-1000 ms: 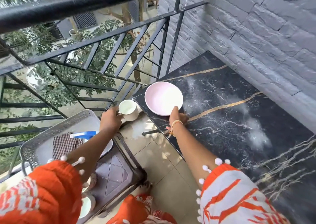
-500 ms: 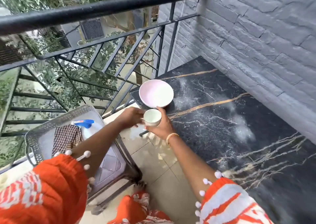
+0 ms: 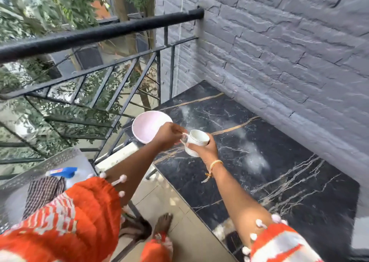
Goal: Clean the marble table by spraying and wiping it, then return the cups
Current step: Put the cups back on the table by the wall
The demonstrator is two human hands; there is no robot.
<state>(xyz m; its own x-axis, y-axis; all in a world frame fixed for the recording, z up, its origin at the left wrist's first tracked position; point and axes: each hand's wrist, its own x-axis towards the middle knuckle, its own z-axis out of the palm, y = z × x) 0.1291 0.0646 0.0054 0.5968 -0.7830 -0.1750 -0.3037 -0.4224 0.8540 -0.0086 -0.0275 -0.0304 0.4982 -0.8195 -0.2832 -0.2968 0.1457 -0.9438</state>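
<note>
Item one, the white cup (image 3: pixel 196 143): you hold it in the air above the near-left part of the black marble table (image 3: pixel 279 171), tilted a little, its mouth facing up and away from you. Your right hand (image 3: pixel 205 151) wraps its body from below and the side, fingers curled round it. Your left hand (image 3: pixel 168 134) meets the cup at its handle, fingers bunched there in a pinch on the handle loop. Item two, the pink bowl (image 3: pixel 147 126): it sits on the table's far-left corner, just beside the railing (image 3: pixel 99 35), partly hidden behind your left hand. Item three, the table surface: dark stone with gold and white veins, showing pale hazy patches toward the middle; it runs along the grey brick wall (image 3: pixel 289 51). Item four, to your left: a perforated metal chair (image 3: pixel 40 169) bearing a blue-topped spray bottle (image 3: pixel 63 171) lying beside a checked cloth (image 3: pixel 44 191), both well apart from the cup. Item five: a thread bracelet (image 3: pixel 212 167) on your right wrist, orange-and-white sleeves with pom-pom trim on both arms.
</note>
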